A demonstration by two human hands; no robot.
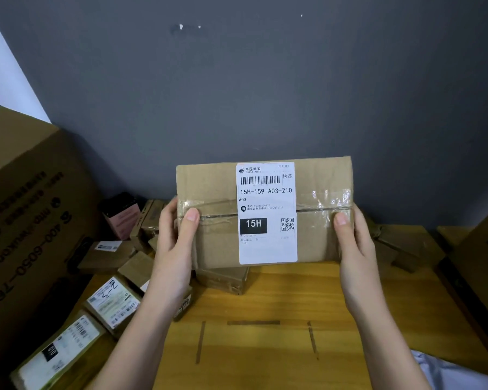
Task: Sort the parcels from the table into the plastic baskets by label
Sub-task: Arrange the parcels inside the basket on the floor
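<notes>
Both hands, left (pixel 175 246) and right (pixel 355 249), clamped the parcel (pixel 214 192) by its ends; slick tape under the thumbs risked slipping.

Brown rectangular cardboard parcel (pixel 265 212), taped along its middle seam with clear tape, held up above the wooden worktop (pixel 279 305), broad face toward the camera. White shipping label (pixel 267 212) stuck upright across the seam, printed "15H-159-A03-210", "A03" and a black block reading "15H". Gripped at both short ends, thumbs on the front by the seam. More small brown cardboard parcels (pixel 116 299) lying at the left, some labelled, print probably too blurred to read.
</notes>
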